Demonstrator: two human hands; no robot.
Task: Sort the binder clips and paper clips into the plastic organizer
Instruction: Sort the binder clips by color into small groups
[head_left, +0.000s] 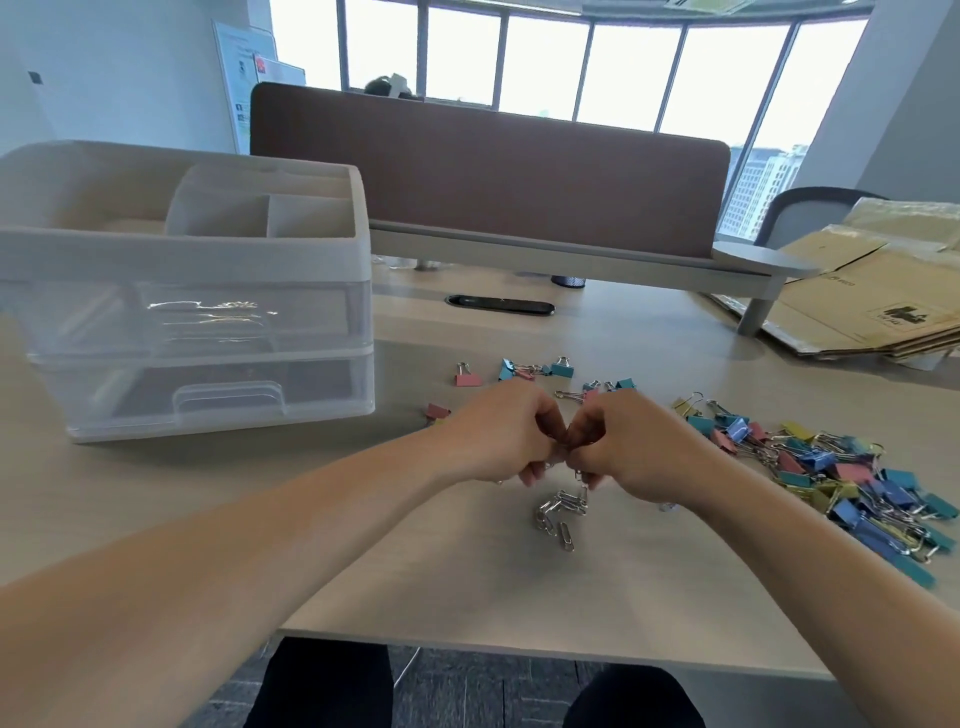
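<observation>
Silver paper clips (562, 512), one bunch, pinched by both the left grip (498, 436) and right grip (641, 447); one organizer (208, 249) stands near.

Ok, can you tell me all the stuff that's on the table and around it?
plastic organizer: one, clear and white, left side of the table.
binder clips: many, blue, teal, pink, yellow; big pile at right, a few farther back.
paper clips: small heap, silver, middle of the table.
cardboard: flattened stack, brown, far right.
divider: one, brown, behind the table.
left hand, right hand: meeting above the heap, pinching paper clips.
</observation>
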